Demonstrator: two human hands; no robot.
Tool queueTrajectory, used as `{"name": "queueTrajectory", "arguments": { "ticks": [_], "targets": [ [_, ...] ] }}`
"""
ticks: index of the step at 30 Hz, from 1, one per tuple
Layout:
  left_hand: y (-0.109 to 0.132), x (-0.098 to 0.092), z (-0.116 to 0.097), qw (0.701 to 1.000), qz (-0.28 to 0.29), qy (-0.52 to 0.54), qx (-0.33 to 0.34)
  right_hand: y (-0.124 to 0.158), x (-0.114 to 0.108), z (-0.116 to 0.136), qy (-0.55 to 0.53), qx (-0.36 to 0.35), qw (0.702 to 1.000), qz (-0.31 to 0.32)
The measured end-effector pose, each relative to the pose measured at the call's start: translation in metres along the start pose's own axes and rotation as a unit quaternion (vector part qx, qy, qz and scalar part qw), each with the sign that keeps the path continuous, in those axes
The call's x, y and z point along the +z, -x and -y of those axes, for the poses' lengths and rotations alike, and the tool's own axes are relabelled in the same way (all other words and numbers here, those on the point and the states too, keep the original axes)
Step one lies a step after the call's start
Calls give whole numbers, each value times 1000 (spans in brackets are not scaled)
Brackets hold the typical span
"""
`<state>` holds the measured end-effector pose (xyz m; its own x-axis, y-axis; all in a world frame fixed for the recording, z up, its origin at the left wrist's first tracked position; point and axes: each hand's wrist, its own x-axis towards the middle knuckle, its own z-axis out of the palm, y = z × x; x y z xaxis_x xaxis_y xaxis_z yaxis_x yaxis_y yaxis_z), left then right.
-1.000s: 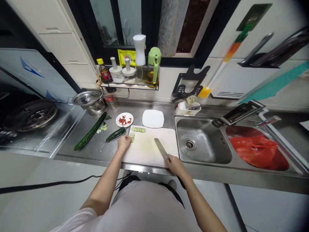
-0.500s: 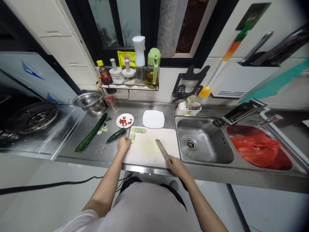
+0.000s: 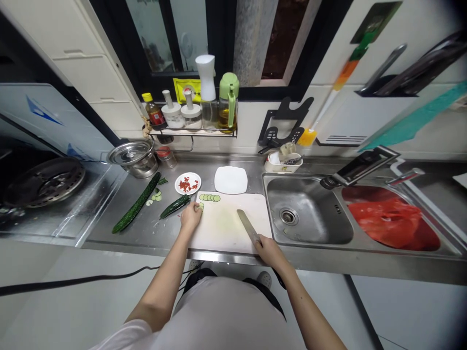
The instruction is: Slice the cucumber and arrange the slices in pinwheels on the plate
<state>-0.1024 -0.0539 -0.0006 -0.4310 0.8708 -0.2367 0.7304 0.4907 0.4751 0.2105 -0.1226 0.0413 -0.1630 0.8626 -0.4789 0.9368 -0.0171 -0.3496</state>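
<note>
My left hand (image 3: pixel 190 215) is at the left edge of the white cutting board (image 3: pixel 219 236), fingers closed at a few cucumber slices (image 3: pixel 201 206), which they partly hide. More slices lie overlapped in a row (image 3: pixel 210 198) along the board's top left. In my right hand (image 3: pixel 266 249) is a knife (image 3: pixel 248 225), its blade low over the board's right half and pointing up and left. Just left of the board lies a short cut piece of cucumber (image 3: pixel 174 207). Farther left is a long whole cucumber (image 3: pixel 136 203), with small slices and trimmings (image 3: pixel 156 195) beside it.
Behind the board stand a plate of chopped red pieces (image 3: pixel 187 183) and a white square plate (image 3: pixel 231 180). On the right are a steel sink (image 3: pixel 310 209) and a red plastic bag (image 3: pixel 386 221). A lidded steel pot (image 3: pixel 134 160) stands back left, below a condiment rack (image 3: pixel 197 132).
My left hand has moved right and slightly up onto the cucumber slices at the board's left edge, covering some of them. The knife stays in my right hand, almost unmoved.
</note>
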Motion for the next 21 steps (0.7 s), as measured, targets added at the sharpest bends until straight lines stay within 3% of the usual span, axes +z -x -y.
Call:
{"name": "queueTrajectory", "arguments": {
  "ticks": [12, 21],
  "targets": [
    [-18, 25, -58, 994, 1, -28, 107, 5, 9, -5, -17, 36, 999, -9],
    [-25, 38, -68, 992, 1, -73, 104, 7, 6, -3, -32, 45, 998, -19]
  ]
}}
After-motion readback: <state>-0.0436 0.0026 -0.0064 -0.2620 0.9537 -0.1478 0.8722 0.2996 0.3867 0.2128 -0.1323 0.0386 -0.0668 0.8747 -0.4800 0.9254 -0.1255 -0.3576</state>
